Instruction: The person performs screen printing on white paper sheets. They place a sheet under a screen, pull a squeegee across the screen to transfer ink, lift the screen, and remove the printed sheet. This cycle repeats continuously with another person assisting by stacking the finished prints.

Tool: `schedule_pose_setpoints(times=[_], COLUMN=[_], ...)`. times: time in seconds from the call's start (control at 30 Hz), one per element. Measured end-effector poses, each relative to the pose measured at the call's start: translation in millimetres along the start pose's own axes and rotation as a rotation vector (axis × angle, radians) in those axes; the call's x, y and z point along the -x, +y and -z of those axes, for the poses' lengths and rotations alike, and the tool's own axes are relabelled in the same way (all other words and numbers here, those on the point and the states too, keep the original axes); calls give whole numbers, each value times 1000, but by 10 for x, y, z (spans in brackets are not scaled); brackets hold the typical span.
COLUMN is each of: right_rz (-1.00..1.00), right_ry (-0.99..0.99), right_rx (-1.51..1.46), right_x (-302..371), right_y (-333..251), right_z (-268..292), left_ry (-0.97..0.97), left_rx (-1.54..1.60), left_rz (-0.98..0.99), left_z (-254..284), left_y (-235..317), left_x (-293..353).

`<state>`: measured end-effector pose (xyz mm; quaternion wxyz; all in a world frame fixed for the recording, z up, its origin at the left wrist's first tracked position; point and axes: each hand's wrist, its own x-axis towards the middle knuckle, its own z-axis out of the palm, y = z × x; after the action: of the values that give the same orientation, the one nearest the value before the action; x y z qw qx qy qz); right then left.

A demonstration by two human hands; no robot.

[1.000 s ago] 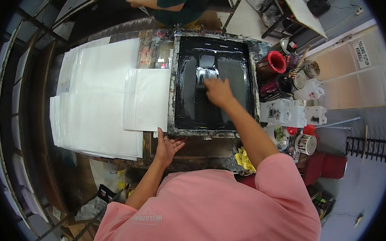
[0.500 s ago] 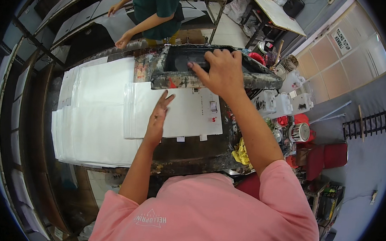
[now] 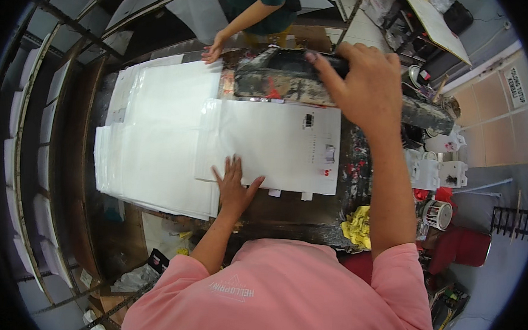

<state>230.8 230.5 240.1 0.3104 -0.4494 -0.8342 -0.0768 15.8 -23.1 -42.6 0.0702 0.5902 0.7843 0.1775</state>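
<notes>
My left hand [image 3: 234, 190] lies with fingers spread on the near edge of a white printed sheet [image 3: 277, 148], which bears a small black block, a grey patch and a red mark. The sheet tops a stack of similar white sheets. My right hand [image 3: 369, 90] is closed over the worn, ink-stained screen printing frame [image 3: 292, 87], whose near rail is raised beyond the sheet. A dark bar [image 3: 332, 64] lies inside the frame beside my thumb; my fingers' hold is partly hidden. Larger piles of white sheets [image 3: 158, 141] cover the table's left side.
Across the table a co-worker's hand [image 3: 213, 50] reaches near the piles, beside a translucent sheet [image 3: 197, 12]. Racks [image 3: 36, 123] stand at left. A yellow cloth [image 3: 356, 226] lies at the table's right edge, near white containers [image 3: 451, 173] and a paint can [image 3: 437, 214].
My left hand has come down from beside the frame onto the sheet's near edge. My right hand stays on the raised frame. The view has shifted, and the co-worker's translucent sheet is lifted higher.
</notes>
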Motion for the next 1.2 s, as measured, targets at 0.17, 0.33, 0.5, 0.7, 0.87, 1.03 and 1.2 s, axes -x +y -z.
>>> schedule_pose_setpoints(times=[0.17,0.33,0.5,0.7,0.87,1.03,1.2], right_rz=[3,42,73,69,57,24,34], right_ry=[28,43,92,62,36,64,63], right_rx=[3,34,7,-15,8,-15,-1], right_x=[11,264,410,458,388,300,237], right_y=[4,-30,-27,8,9,37,54], right_z=[-13,-54,-112,-119,-107,-92,-124], left_ry=[244,250,510,-266,-320,-341,-305], left_rx=[192,-35,-33,28,46,43,53], left_rz=[4,47,84,-599,-613,-615,-644], left_z=[326,548,378,-649,-862,-873,-937], left_y=[26,-1198,-1275,181,251,306,322], left_x=[-574,-590,-653,-36,67,61,105])
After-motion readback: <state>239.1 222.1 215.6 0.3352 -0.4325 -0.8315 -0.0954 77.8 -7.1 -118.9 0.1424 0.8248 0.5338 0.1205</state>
